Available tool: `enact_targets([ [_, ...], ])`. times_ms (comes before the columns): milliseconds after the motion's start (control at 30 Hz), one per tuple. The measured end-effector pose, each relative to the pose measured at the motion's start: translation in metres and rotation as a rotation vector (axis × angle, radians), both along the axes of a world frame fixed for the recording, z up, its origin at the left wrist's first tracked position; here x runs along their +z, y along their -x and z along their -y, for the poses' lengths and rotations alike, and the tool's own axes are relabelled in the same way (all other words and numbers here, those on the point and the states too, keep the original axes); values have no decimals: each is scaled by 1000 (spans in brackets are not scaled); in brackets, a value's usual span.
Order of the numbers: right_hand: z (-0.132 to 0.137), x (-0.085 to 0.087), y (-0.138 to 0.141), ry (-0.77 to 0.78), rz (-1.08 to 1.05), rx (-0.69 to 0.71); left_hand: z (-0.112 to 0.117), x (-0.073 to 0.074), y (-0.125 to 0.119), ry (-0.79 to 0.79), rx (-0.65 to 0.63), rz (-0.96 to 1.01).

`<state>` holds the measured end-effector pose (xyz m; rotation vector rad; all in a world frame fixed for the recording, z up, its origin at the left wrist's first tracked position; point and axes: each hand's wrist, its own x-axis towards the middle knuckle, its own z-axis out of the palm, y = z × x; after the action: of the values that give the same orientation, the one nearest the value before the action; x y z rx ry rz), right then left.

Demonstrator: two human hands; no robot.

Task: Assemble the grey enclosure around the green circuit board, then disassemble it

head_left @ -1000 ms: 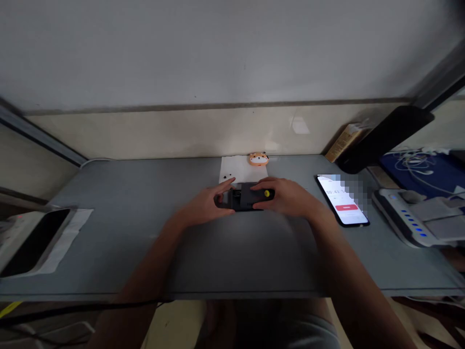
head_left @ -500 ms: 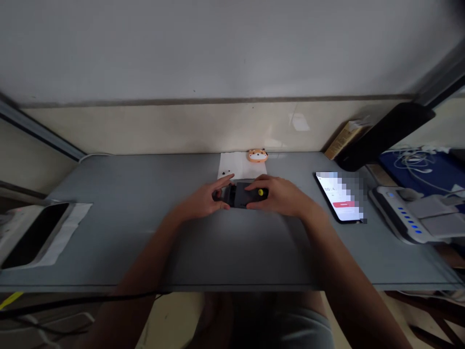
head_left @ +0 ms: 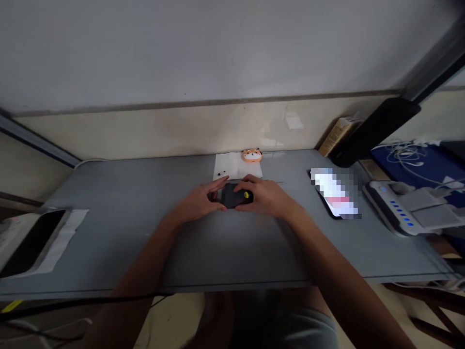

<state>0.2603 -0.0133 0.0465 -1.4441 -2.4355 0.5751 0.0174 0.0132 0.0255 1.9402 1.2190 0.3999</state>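
Note:
A small dark grey box-shaped object rests low over the table, gripped from both ends; its kind cannot be made out. My left hand is closed round its left end, thumb on the near side and fingers on the far side. My right hand grips the right end, with a yellow spot showing beside its fingers. Both palms hide the object's ends. Just behind it lies a white paper sheet with tiny black pieces and an orange animal-faced case on it.
To the right lies a lit phone, beside a power strip with plugs in it. A black cylinder leans by a yellowish box. At the left, a dark phone-like slab sits on white paper.
The right hand has moved left towards the left hand, and the gap seen at the object's left part has narrowed. The whole view has also shifted slightly.

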Motion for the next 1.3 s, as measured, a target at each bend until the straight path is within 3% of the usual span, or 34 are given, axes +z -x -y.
enact_targets([
  [100, 0, -1, 0, 4, -54, 3, 2, 3, -2, 10, -24, -22],
  [200, -1, 1, -1, -58, -192, -29, 4, 4, -7, -76, -69, -20],
  [300, -2, 7, -2, -231, -375, -212, 4, 1, -10, -174, -98, 9],
  [467, -2, 13, -13, -473, -661, -592, 4, -1, -6, -176, -118, 36],
  [600, -10, 1, -14, -440, -896, -817, 3, 1, 0, -167, -126, 58],
  [733, -23, -19, -3, -174, -1220, -895, 2, 2, 4, -139, -94, 113],
  [833, -28, -29, 7, 17, -1339, -870, 0, 2, 4, -134, -66, 126],
  [900, -28, -33, 11, 55, -1301, -795, -1, 1, 4, -141, -45, 137],
  [1100, -24, -36, 15, -47, -1055, -557, 0, 2, 0, -181, 3, 138],
  [1300, -24, -41, 16, -86, -987, -514, 0, 2, 0, -220, 27, 158],
])
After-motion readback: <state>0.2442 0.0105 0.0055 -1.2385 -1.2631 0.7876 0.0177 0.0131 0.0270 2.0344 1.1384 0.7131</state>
